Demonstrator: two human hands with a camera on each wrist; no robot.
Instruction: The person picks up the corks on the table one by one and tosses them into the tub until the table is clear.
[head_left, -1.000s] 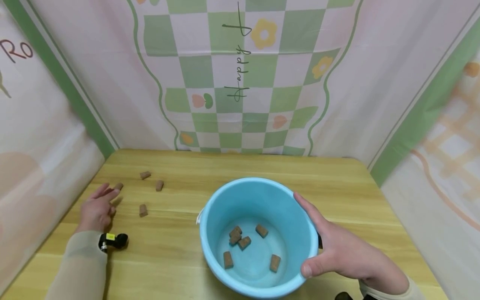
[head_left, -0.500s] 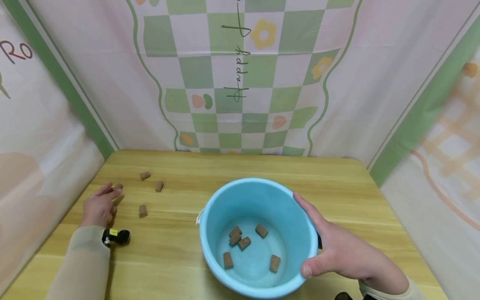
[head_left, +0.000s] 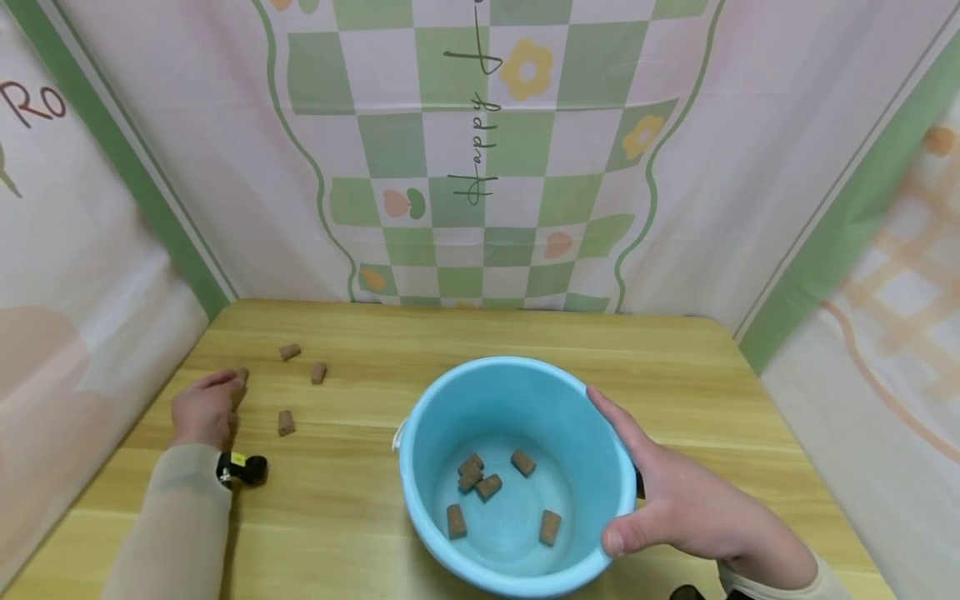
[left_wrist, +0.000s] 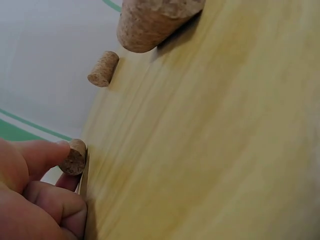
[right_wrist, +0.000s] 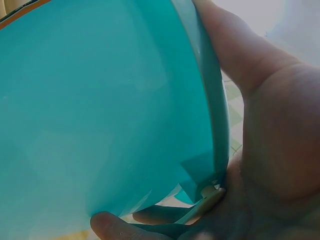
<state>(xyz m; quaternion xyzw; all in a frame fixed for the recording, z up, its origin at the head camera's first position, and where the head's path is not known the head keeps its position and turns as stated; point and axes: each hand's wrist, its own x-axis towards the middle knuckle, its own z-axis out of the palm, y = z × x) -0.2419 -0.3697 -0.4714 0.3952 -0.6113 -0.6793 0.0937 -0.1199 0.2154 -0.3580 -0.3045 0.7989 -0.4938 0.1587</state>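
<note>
At the table's left side my left hand (head_left: 204, 410) pinches a tapered cork stopper (left_wrist: 75, 157) between thumb and fingers, low against the wood. Three other corks lie near it: a far one (head_left: 289, 352), one to its right (head_left: 318, 372) and a nearer one (head_left: 287, 422). A light blue bucket (head_left: 517, 364) stands upright, right of the table's middle, with several corks (head_left: 489, 486) on its bottom. My right hand (head_left: 686, 500) grips the bucket's right rim, the thumb at the near side. In the right wrist view its other fingers (right_wrist: 112, 227) press the outer wall.
The wooden table (head_left: 352, 500) ends at a printed cloth backdrop (head_left: 517, 150) behind, with cloth walls at left and right. A white handle mount (head_left: 399, 433) juts from the bucket's left side.
My left hand has shifted slightly right and its fingers have closed on the cork, which has moved a little. The right hand and the bucket stay in place.
</note>
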